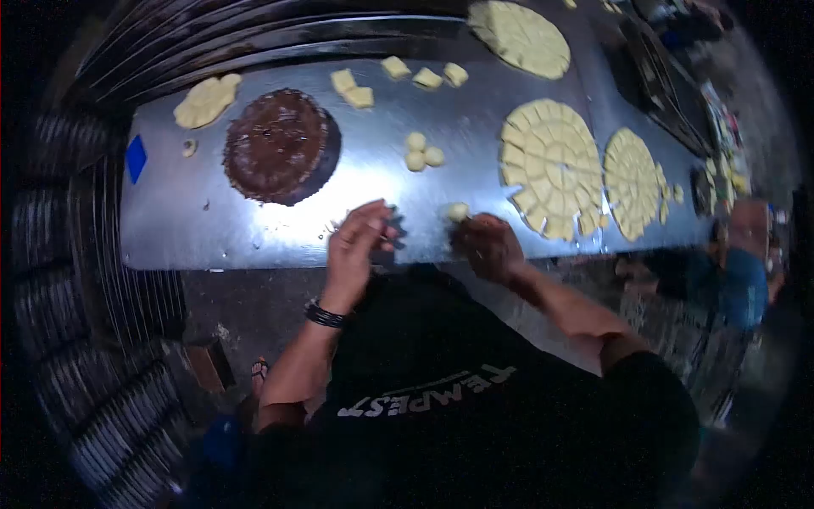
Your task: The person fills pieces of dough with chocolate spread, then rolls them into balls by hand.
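Observation:
My left hand (pixel 356 233), with a dark band at the wrist, hovers at the front of the metal table (pixel 186 229). Its fingers are curled in, with dark smears at the tips; what they hold, if anything, is hidden. My right hand (pixel 493 246) is in shadow, its fingers bent, and a pale dough ball (pixel 458 211) shows at its fingertips. Three finished-looking dough balls (pixel 415 159) sit in a cluster just beyond. To the left stands a round mound of dark brown filling (pixel 278 146). Right of my right hand lies a dough round (pixel 553 168) cut into pieces.
Another cut dough round (pixel 632 182) lies farther right, and one more (pixel 520 38) at the back. Several loose dough squares (pixel 427 78) lie along the far side. A dough piece (pixel 206 101) and a blue card (pixel 136 159) are at the left. Another person (pixel 742 284) is at the right.

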Available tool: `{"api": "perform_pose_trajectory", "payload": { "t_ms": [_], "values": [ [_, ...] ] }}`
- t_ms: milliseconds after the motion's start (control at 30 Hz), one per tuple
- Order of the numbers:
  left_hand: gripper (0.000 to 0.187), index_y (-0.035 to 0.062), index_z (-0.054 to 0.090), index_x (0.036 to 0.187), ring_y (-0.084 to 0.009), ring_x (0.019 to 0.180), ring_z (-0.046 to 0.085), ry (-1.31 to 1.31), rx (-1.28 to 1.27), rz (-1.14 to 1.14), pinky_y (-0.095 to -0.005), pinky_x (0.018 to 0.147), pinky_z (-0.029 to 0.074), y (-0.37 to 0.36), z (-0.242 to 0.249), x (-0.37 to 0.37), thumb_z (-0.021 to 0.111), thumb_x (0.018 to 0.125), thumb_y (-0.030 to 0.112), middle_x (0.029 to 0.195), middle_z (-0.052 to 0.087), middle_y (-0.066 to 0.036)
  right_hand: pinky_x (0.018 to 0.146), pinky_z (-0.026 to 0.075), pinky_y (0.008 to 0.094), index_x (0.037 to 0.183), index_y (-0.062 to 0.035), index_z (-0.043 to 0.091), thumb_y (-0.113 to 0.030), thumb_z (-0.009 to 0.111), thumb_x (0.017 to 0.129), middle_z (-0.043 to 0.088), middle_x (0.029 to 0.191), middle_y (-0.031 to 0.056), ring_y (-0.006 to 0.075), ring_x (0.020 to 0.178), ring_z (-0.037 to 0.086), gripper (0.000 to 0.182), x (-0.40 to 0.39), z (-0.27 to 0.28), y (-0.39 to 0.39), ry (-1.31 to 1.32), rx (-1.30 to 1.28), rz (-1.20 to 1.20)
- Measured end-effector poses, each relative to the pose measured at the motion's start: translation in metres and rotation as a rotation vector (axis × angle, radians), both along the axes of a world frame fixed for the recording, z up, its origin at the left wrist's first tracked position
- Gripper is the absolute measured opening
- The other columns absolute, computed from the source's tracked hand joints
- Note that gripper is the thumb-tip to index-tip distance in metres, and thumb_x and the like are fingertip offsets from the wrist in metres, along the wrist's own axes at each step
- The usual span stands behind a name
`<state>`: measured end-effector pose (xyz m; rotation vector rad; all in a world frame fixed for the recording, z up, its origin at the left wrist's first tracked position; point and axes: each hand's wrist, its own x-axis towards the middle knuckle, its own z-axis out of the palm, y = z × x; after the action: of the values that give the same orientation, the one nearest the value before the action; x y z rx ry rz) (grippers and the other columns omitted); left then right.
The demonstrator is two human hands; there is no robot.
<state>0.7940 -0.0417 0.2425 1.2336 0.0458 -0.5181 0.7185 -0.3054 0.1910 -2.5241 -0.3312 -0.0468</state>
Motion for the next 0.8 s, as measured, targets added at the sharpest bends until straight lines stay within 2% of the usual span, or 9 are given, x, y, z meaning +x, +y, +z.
{"api": "perform_pose_trajectory", "payload": {
  "t_ms": [100, 167, 300, 367, 433, 500, 633, 733, 800],
  "values": [
    [0.026, -0.0023, 0.061, 0.106, -0.0133, 0.079, 0.059, 0.016, -0.057, 0.059, -0.0243, 0.062, 0.050, 0.002, 0.002, 0.019, 0.052, 0.093, 0.017, 0.116, 0.057, -0.010, 0.067, 0.045, 0.0380, 0.078, -0.0034, 0.059, -0.008, 0.063, 0.072, 0.059, 0.079, 0.0117, 0.0292, 0.074, 0.057, 0.008, 0.045, 0.056, 0.000, 0.603, -0.020, 0.086],
    [0.027, -0.0026, 0.061, 0.106, -0.0136, 0.078, 0.059, -0.027, -0.041, 0.076, -0.0240, 0.061, 0.049, -0.004, 0.008, 0.031, 0.053, 0.092, 0.019, 0.115, 0.057, -0.009, 0.064, 0.044, 0.0396, 0.070, -0.0036, 0.058, -0.017, 0.061, 0.077, 0.059, 0.075, 0.0116, 0.0307, 0.068, 0.055, 0.015, 0.070, 0.031, 0.011, -0.212, 0.085, 0.122],
    [0.029, -0.0026, 0.060, 0.108, -0.0139, 0.077, 0.059, -0.070, -0.032, 0.149, -0.0238, 0.060, 0.048, -0.010, 0.021, 0.032, 0.054, 0.092, 0.021, 0.113, 0.058, -0.008, 0.078, 0.040, 0.0405, 0.084, -0.0072, 0.056, -0.010, 0.058, 0.069, 0.053, 0.083, 0.0092, 0.0257, 0.086, 0.050, 0.016, 0.052, -0.004, 0.032, -0.064, -0.152, 0.150],
    [0.030, -0.0025, 0.060, 0.109, -0.0141, 0.077, 0.059, -0.064, -0.014, 0.233, -0.0244, 0.058, 0.048, -0.009, 0.028, 0.030, 0.053, 0.092, 0.021, 0.110, 0.059, -0.008, 0.080, 0.041, 0.0396, 0.090, -0.0069, 0.056, -0.012, 0.057, 0.072, 0.050, 0.089, 0.0111, 0.0239, 0.087, 0.049, 0.018, 0.035, -0.021, -0.011, -0.109, -0.148, 0.526],
    [0.031, -0.0023, 0.059, 0.110, -0.0144, 0.076, 0.058, -0.052, -0.008, 0.309, -0.0249, 0.057, 0.048, -0.009, 0.031, 0.028, 0.053, 0.092, 0.022, 0.107, 0.061, -0.009, 0.081, 0.041, 0.0405, 0.089, -0.0036, 0.055, -0.011, 0.054, 0.074, 0.050, 0.092, 0.0138, 0.0267, 0.089, 0.049, 0.016, 0.049, -0.015, -0.049, -0.123, -0.014, 0.549],
    [0.035, -0.0040, 0.056, 0.112, -0.0153, 0.082, 0.056, -0.080, 0.045, 0.369, -0.0262, 0.062, 0.044, -0.011, 0.027, 0.019, 0.049, 0.092, 0.024, 0.112, 0.059, -0.010, 0.080, 0.041, 0.0416, 0.088, -0.0008, 0.054, -0.010, 0.052, 0.075, 0.051, 0.092, 0.0150, 0.0291, 0.091, 0.049, 0.016, 0.075, -0.013, -0.048, -0.301, -0.215, 0.345],
    [0.038, -0.0030, 0.056, 0.112, -0.0167, 0.087, 0.056, -0.010, 0.136, 0.400, -0.0285, 0.066, 0.045, -0.030, 0.005, 0.015, 0.048, 0.093, 0.028, 0.112, 0.059, -0.010, 0.079, 0.039, 0.0413, 0.083, -0.0042, 0.055, -0.008, 0.059, 0.073, 0.051, 0.087, 0.0137, 0.0336, 0.087, 0.048, 0.011, 0.081, -0.014, -0.009, 0.046, -0.168, 0.015],
    [0.053, -0.0015, 0.053, 0.116, -0.0191, 0.101, 0.053, 0.051, 0.233, 0.275, -0.0322, 0.077, 0.042, -0.039, -0.008, 0.044, 0.043, 0.093, 0.045, 0.113, 0.059, -0.011, 0.086, 0.040, 0.0401, 0.090, -0.0045, 0.059, -0.014, 0.069, 0.069, 0.055, 0.091, 0.0120, 0.0314, 0.094, 0.050, 0.025, 0.042, 0.006, -0.038, 0.090, -0.009, 0.251],
    [0.063, 0.0005, 0.055, 0.117, -0.0181, 0.104, 0.051, 0.080, 0.249, 0.232, -0.0330, 0.082, 0.040, -0.052, -0.012, 0.063, 0.035, 0.092, 0.055, 0.113, 0.059, -0.010, 0.068, 0.047, 0.0348, 0.086, -0.0041, 0.061, -0.018, 0.070, 0.072, 0.061, 0.076, 0.0090, 0.0192, 0.073, 0.058, 0.021, 0.070, 0.011, -0.049, 0.413, 0.260, 0.167]
  ]
}}
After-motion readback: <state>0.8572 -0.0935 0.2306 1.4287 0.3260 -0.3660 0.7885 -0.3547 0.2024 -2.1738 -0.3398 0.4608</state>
